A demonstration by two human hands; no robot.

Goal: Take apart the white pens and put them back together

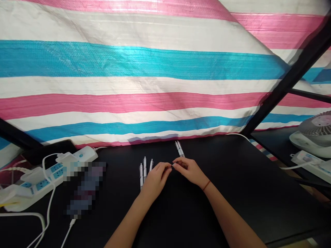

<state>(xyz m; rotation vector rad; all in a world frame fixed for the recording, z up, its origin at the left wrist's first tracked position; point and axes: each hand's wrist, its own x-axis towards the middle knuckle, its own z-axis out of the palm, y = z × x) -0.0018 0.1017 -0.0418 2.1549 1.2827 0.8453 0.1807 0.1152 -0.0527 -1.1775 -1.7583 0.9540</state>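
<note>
Left hand [155,179] and right hand [187,171] curled, fingertips nearly meeting — any grip unclear — three white pens [144,168] beside the left hand, two white pens [179,148] beyond the right, long axes pointing away, on the black counter [245,196].

Head view looks forward and down, seemingly close, at white pens [144,167].

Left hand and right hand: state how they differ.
The right hand has a red cord around its wrist, while the wrist of the left hand is bare. The left hand lies next to three white pens, while the right hand is nearer a pair of white pens. Both hands are ungloved, with curled fingers, and they are held close together over a black table.
</note>
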